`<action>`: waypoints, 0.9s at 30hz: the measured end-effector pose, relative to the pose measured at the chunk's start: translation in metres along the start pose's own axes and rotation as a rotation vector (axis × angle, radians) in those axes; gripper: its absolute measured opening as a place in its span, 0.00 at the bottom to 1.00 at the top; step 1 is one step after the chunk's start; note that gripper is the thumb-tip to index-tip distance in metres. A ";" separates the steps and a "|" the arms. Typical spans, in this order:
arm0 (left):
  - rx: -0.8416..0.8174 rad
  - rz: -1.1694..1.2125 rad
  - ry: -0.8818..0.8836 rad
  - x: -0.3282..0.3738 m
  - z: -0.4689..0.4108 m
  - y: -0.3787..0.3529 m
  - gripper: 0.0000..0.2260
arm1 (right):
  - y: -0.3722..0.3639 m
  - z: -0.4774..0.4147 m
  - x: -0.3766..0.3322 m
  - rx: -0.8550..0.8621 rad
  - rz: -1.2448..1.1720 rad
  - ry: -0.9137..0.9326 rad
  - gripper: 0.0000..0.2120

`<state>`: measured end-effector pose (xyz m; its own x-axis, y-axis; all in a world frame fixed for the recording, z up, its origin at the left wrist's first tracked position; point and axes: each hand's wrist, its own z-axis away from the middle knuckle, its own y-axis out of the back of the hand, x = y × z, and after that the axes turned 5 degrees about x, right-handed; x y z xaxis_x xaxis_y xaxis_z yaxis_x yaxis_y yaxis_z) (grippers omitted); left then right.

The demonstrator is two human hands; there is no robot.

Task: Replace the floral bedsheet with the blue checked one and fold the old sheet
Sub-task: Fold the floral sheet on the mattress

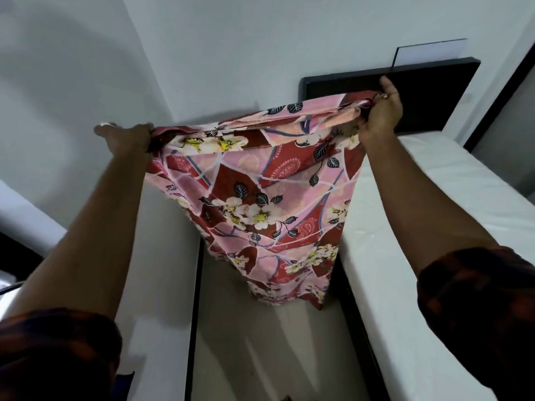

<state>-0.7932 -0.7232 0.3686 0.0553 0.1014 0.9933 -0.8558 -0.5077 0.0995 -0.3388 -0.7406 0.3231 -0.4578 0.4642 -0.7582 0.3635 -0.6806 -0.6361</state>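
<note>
Currently floral sheet [260, 204] is held up mid-air, folded, hanging between both arms. Left hand [127, 138] grips its left top corner, right hand [380, 114] pinches the right one. Bare mattress [434, 227] at right.

The sheet [260, 198] hangs between my left hand [127, 140] and my right hand [379, 111], its top edge gripped at each end. Below and right of my right hand lies the mattress [434, 212]; the headboard [428, 88] stands just behind that hand, against the wall [260, 39].
</note>
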 end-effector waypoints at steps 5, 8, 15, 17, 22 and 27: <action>-0.113 0.147 0.050 0.000 -0.005 -0.005 0.10 | 0.001 -0.007 -0.009 -0.015 0.121 -0.031 0.19; -0.255 0.197 0.035 0.010 -0.005 -0.005 0.09 | -0.002 -0.013 -0.011 -0.067 0.049 -0.069 0.16; -0.376 -0.110 -0.182 0.016 -0.007 0.007 0.32 | 0.001 -0.014 -0.018 -0.337 -0.097 -0.198 0.29; -0.315 -0.368 -0.338 0.008 -0.004 0.006 0.36 | 0.006 -0.016 -0.011 -0.416 0.038 -0.098 0.30; -0.067 -0.635 -0.628 -0.016 -0.002 0.005 0.24 | 0.020 -0.022 0.004 -0.388 0.445 0.171 0.32; -0.077 -0.832 -0.676 -0.014 -0.003 0.018 0.11 | 0.028 -0.020 0.011 -0.378 0.471 0.272 0.05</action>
<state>-0.8107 -0.7314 0.3564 0.8884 -0.1163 0.4442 -0.4471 -0.4396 0.7790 -0.3176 -0.7433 0.2942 0.0225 0.3255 -0.9453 0.7569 -0.6233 -0.1966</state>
